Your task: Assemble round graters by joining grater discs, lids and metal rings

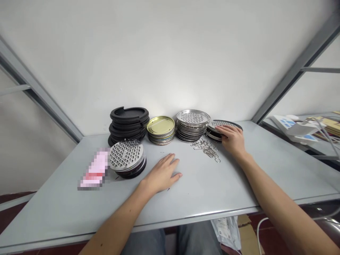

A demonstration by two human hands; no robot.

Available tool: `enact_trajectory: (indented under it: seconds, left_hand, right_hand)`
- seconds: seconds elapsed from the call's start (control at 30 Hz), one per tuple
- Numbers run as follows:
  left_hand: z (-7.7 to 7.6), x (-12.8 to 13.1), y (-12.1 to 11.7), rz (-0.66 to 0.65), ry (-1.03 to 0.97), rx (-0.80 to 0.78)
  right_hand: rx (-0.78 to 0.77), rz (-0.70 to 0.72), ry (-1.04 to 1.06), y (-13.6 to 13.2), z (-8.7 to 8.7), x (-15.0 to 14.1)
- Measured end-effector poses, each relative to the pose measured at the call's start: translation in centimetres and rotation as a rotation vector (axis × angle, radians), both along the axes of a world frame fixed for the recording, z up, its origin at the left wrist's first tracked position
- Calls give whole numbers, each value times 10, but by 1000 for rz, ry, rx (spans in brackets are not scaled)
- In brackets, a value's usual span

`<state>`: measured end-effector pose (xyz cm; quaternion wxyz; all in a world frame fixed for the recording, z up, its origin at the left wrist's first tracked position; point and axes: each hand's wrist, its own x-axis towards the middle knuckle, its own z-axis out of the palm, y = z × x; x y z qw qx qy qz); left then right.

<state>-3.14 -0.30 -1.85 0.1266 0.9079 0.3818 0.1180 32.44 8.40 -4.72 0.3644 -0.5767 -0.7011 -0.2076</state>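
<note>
My left hand (pixel 163 173) lies flat on the grey table with its fingers stretched out, holding nothing. At the back right, my right hand (pixel 233 140) rests over a black-rimmed round grater (pixel 225 124), its fingers reaching across the top; the thumb is mostly hidden. Beside that hand lies a loose pile of small metal clips and rings (pixel 208 148). Left of the grater stands a stack of silver metal grater discs (pixel 192 124). A stack of round lids with a gold top (pixel 160 125) comes after it. Nearest my left hand is a short stack topped by a grater disc (pixel 126 156).
A tall stack of black rimmed bases (pixel 129 120) stands at the back left by the wall. A blurred-out pink item (pixel 94 170) lies at the left. Grey metal posts (pixel 300 67) frame both sides. White boxes (pixel 294 127) sit on a neighbouring surface.
</note>
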Motion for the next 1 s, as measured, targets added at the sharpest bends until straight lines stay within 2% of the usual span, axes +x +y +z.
enact_trajectory:
  seconds: [0.2,0.47,0.67,0.8,1.0]
  left_hand:
    - [1,0,-1,2,15,2]
    - [-1,1,-1,-4,22,0]
    - [-1,0,0,-1,14,4]
    - [-4,-1,0,1,-16,9]
    - [-3,0,-1,5,-26,5]
  right_hand:
    - [-27,39,59,0,1,-1]
    - [-120,188,71,2,0,-3]
    - [-96,19,14,1,1,-1]
    - [-83,-60,75,0,1,8]
    - [-141,-28,167,2,-4,18]
